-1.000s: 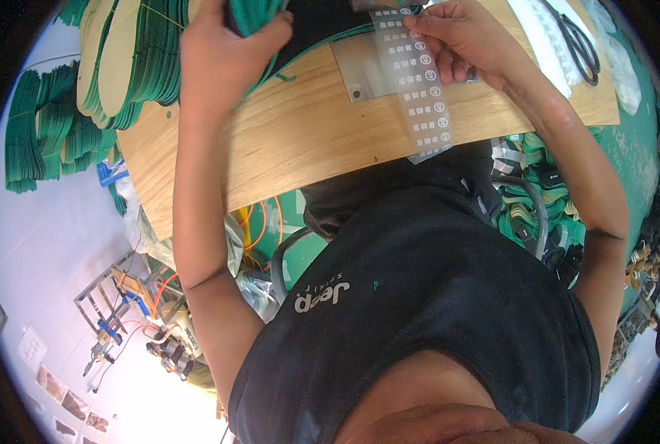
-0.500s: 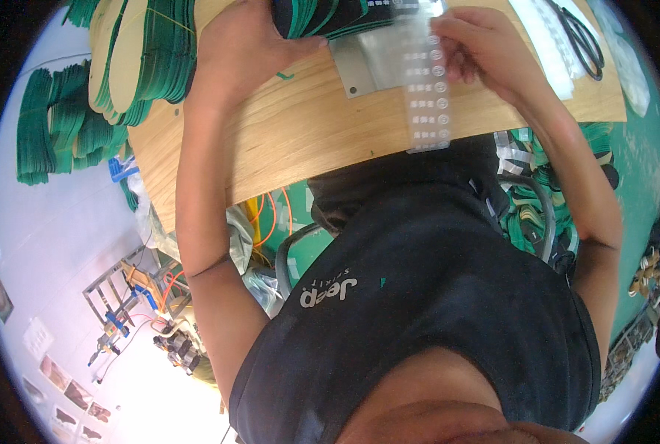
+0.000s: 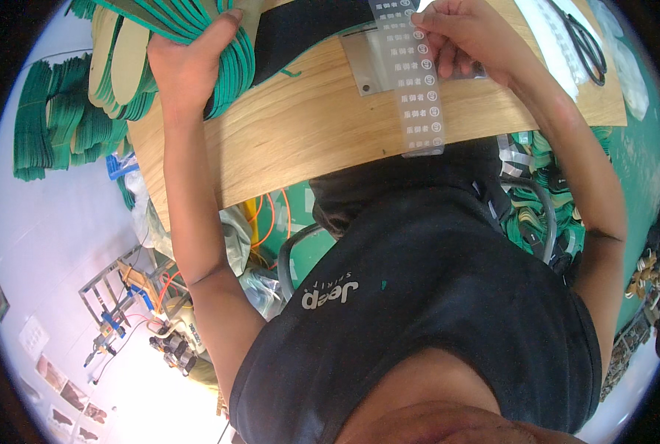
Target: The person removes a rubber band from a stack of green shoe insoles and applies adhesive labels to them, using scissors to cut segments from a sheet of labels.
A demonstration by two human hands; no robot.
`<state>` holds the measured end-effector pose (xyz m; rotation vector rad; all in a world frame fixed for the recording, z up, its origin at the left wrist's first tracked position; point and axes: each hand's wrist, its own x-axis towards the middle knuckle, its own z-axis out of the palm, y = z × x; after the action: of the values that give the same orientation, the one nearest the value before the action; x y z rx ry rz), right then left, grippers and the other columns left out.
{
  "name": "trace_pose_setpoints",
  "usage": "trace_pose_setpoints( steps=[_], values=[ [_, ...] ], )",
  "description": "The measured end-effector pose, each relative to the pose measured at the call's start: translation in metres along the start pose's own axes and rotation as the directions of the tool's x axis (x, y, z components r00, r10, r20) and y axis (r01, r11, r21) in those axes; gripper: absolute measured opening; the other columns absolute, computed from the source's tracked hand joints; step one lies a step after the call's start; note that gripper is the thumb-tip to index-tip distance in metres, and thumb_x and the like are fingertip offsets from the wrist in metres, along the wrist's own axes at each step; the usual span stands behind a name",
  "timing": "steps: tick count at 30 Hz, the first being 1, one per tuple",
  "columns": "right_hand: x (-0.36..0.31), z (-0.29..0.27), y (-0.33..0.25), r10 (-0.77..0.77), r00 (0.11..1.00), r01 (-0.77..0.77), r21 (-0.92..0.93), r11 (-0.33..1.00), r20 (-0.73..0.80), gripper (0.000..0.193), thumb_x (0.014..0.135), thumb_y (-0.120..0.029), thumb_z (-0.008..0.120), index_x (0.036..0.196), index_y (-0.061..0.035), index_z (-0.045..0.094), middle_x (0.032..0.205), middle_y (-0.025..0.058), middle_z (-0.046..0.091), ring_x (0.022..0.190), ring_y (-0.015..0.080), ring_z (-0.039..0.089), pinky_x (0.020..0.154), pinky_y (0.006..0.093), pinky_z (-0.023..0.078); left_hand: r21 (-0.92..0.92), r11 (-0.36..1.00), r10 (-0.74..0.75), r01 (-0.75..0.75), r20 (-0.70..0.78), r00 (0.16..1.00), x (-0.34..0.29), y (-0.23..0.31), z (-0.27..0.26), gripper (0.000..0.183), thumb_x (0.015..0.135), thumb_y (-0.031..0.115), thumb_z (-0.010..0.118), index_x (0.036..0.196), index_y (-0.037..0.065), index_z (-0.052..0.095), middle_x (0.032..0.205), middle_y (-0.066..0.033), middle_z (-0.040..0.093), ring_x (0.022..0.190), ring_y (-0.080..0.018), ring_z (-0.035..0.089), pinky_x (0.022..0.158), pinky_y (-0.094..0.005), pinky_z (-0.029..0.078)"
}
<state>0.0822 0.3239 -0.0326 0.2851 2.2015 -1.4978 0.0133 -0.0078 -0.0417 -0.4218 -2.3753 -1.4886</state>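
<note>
My left hand (image 3: 186, 74) is wrapped round a bundle of green-edged insoles (image 3: 234, 70), its thumb on top, at the table's far left. Beside the bundle lies a dark insole-shaped piece (image 3: 293, 37), black on its upper face; its far end runs out of view. My right hand (image 3: 474, 37) pinches the edge of a clear strip of labels (image 3: 420, 100) with white print, thumb against fingertips. The strip hangs down over the table's near edge. Beneath it a thin grey metal plate (image 3: 371, 70) rests on the wood, partly covered by the strip.
Bundles of beige and green insoles (image 3: 132, 70) stand at the table's left, with more green stacks (image 3: 38, 122) beyond. On the wooden table (image 3: 285, 140), white sheets (image 3: 548, 52) and black-handled scissors (image 3: 585, 44) lie at right. Green pieces fill the space below right.
My left hand has moved left, now gripping the green-edged bundle, and the black piece shows more fully. My right hand has shifted slightly left with the label strip.
</note>
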Motion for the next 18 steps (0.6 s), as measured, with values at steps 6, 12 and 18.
trace_pose_setpoints(
  steps=[6,12,18],
  values=[
    [0.01,0.0,0.007,0.031,0.999,-0.031,0.049,0.998,-0.01,0.032,0.1,-0.018,0.057,0.077,0.0,0.071,0.064,0.0102,0.07,0.045,0.0151,0.064,0.039,0.0263,0.045,0.036,0.999,-0.011,0.008,0.065,0.998,-0.002,-0.001,-0.002,0.028,0.08,0.012,0.082,0.102,-0.001,0.073,0.097,-0.0057,0.074,0.088,-0.0147,0.067,0.087,-0.0313,0.052],
    [0.008,0.003,0.005,0.027,0.998,-0.023,0.073,0.997,-0.055,0.033,0.1,-0.018,0.058,0.075,-0.0003,0.071,0.063,0.0095,0.07,0.044,0.0145,0.062,0.038,0.0261,0.044,0.069,0.995,0.068,-0.075,0.094,0.993,-0.002,-0.003,0.0,0.026,0.08,0.014,0.082,0.1,-0.001,0.074,0.095,-0.0057,0.075,0.086,-0.0135,0.067,0.084,-0.0312,0.053],
    [0.008,0.001,0.004,0.038,0.997,-0.035,0.063,0.997,-0.061,0.033,0.1,-0.018,0.058,0.074,-0.001,0.071,0.063,0.009,0.07,0.043,0.014,0.062,0.038,0.0262,0.044,0.182,0.983,-0.011,-0.018,0.155,0.988,-0.01,0.039,0.008,0.05,0.081,0.026,0.081,0.119,-0.002,0.064,0.1,-0.0129,0.074,0.09,-0.0217,0.07,0.081,-0.0352,0.056]
  ],
)
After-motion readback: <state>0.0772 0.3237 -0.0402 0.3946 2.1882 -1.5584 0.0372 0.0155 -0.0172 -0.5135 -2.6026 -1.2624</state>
